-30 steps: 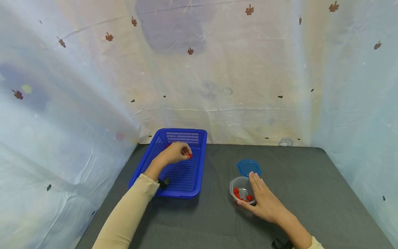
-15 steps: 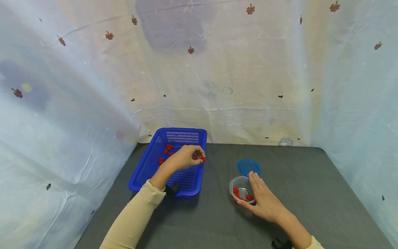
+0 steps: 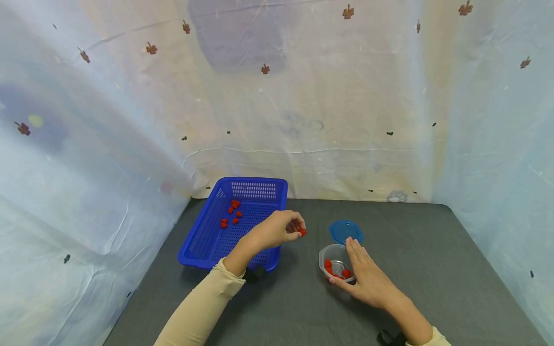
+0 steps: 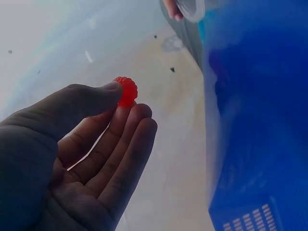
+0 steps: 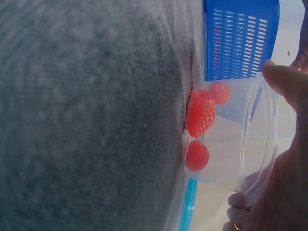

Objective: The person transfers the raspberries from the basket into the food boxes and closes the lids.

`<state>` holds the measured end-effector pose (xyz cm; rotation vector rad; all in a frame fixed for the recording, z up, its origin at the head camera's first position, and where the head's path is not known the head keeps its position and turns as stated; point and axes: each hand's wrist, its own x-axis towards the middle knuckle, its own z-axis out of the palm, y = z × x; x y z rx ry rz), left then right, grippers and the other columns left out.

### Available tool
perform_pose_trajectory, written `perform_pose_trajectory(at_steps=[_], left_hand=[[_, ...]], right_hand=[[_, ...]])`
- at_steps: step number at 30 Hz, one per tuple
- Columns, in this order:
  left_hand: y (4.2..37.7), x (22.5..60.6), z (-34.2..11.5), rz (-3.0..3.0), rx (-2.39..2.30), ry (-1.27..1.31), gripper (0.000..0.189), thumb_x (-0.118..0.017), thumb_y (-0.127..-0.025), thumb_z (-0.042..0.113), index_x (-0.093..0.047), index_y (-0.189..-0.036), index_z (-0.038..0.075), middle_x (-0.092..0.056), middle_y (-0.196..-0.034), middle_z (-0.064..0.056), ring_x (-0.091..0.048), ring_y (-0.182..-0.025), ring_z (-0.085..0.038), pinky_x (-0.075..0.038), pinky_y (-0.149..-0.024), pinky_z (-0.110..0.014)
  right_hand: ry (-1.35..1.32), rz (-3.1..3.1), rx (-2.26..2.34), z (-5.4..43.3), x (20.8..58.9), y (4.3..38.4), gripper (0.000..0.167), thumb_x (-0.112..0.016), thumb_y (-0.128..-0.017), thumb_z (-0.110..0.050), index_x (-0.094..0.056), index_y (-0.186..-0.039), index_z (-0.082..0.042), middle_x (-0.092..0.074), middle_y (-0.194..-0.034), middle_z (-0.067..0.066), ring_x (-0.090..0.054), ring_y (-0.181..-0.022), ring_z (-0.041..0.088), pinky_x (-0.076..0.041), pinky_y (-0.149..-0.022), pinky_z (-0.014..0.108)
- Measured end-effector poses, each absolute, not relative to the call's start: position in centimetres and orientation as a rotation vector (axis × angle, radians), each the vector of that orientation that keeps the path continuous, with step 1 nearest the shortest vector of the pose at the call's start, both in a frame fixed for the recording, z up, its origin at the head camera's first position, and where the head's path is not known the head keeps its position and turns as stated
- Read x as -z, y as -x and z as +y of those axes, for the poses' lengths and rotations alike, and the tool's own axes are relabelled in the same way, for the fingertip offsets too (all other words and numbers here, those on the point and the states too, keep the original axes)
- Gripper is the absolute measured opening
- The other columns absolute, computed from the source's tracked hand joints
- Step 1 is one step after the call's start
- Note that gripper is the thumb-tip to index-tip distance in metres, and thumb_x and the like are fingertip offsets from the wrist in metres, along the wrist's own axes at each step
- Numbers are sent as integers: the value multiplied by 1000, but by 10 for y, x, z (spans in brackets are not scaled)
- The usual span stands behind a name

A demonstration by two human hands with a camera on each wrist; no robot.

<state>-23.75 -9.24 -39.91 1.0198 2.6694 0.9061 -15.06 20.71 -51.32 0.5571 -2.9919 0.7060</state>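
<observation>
My left hand (image 3: 277,230) pinches a red raspberry (image 4: 128,91) between thumb and fingertips. It hangs in the air just past the right side of the blue basket (image 3: 196,244), with the wrist over that basket's near right corner. My right hand (image 3: 371,281) holds a clear plastic container (image 5: 226,149) at its rim, the thumb on the near side and the fingers along the right. Several raspberries (image 5: 201,113) lie on the container's bottom. Inside the basket, at the far left, are several more raspberries (image 3: 235,204).
A blue lid (image 3: 345,231) lies on the dark grey table (image 3: 402,250) just behind the container. Patterned fabric (image 3: 329,115) hangs along the back and both sides of the table.
My left hand has carried the raspberry rightward from inside the basket to beyond its right rim, bringing the remaining raspberries into sight. My right hand and the container have stayed in place.
</observation>
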Motion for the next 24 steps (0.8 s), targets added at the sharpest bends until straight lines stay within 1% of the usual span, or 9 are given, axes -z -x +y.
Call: perform_pose_trajectory(at_steps=[4, 14, 24], left_hand=[[233, 404, -82, 2664, -905, -1062, 11, -75, -101, 8, -72, -111, 12, -72, -102, 2, -68, -93, -9, -60, -89, -31], [225, 422, -54, 2632, -874, -1125, 11, -76, -101, 9, -72, -111, 13, -72, -104, 1, -65, -90, -3, -55, -86, -17], [222, 437, -33, 2618, -827, -1166, 9, -77, -101, 11, -73, -110, 12, -72, -103, 2, -65, -89, 0, -54, -83, -13]], right_hand=[[-560, -2988, -709, 207, 513, 151, 120, -61, -93, -80, -22, -167, 6, -19, -176, 25, -19, -162, 44, -22, -127, 63], [-557, -2993, -723, 207, 513, 151, 120, -61, -94, -80, -22, -167, 6, -18, -176, 24, -19, -162, 44, -23, -126, 64], [-570, -2991, -739, 208, 512, 151, 118, -62, -95, -78, -22, -167, 6, -17, -176, 25, -19, -162, 45, -25, -125, 66]])
